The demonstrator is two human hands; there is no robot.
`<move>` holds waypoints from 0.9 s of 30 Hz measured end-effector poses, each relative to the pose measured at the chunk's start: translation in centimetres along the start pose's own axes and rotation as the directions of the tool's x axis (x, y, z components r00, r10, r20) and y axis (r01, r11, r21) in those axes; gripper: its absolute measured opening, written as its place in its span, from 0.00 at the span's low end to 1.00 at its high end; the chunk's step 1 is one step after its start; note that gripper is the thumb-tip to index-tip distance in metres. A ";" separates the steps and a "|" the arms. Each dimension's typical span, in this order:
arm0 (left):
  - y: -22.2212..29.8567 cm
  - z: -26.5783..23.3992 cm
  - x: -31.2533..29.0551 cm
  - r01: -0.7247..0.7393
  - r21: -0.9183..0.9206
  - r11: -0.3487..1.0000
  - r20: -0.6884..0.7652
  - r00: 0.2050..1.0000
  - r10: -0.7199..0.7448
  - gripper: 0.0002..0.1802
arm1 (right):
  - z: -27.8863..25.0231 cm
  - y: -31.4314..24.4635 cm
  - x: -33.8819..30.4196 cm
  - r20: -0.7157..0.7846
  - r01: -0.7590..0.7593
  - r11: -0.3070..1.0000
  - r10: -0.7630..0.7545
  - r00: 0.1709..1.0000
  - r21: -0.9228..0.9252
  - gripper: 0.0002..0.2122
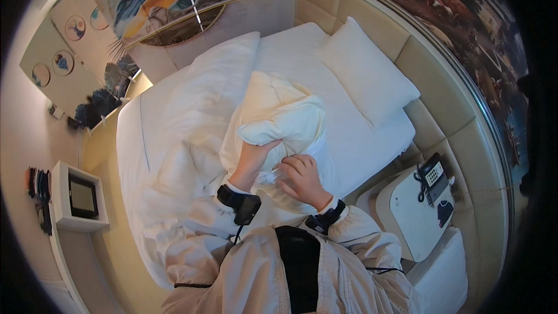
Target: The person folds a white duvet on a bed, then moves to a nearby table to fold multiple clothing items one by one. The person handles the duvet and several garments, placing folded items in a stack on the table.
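Observation:
A cream-coloured pillow [273, 96] stands tilted on the bed in front of me, with white cloth that looks like a pillowcase [317, 154] bunched around its lower part. My left hand [251, 161] grips the pillow's near edge, its thumb showing on top and its other fingers hidden behind the cloth. Close beside it, my right hand [303, 179] has bent fingers closed on the white pillowcase. How far the case reaches over the pillow cannot be made out under the folds.
Beneath everything lies a bed with a white sheet [354, 160] and a rumpled duvet [192, 102]. Another white pillow [372, 72] rests against the padded headboard [447, 104]. At right, a bedside table [401, 212] carries a telephone [431, 177]. A white shelf unit [100, 197] stands at left.

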State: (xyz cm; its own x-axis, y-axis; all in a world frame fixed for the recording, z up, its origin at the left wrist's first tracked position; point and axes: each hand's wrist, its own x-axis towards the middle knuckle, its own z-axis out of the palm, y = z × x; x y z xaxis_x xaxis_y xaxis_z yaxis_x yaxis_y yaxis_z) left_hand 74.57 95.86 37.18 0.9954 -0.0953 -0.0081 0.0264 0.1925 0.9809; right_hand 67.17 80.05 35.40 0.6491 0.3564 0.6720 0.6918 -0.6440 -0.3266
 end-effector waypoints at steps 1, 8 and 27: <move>0.7 0.5 -0.2 0.008 -0.018 1.000 0.027 1.000 -0.008 0.21 | 0.1 -0.4 0.0 0.028 -0.015 1.000 0.015 0.999 -0.013 0.13; 0.9 -1.5 1.9 0.019 -0.227 0.974 0.046 0.999 -0.009 0.14 | 4.5 2.5 -8.7 0.282 -0.369 0.918 0.319 0.905 0.148 0.08; 0.1 -8.9 -11.7 0.070 0.381 0.922 0.718 0.606 -0.342 0.16 | 0.5 9.8 -5.3 0.276 -0.644 0.666 0.582 0.765 0.376 0.28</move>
State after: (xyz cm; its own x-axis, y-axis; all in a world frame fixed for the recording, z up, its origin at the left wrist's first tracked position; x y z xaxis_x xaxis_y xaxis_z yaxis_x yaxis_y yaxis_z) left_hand 63.74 105.66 35.61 0.5285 -0.8247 -0.2013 0.0587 -0.2011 0.9778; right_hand 70.63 72.17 28.33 0.9866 0.0844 0.1400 0.1623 -0.4038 -0.9003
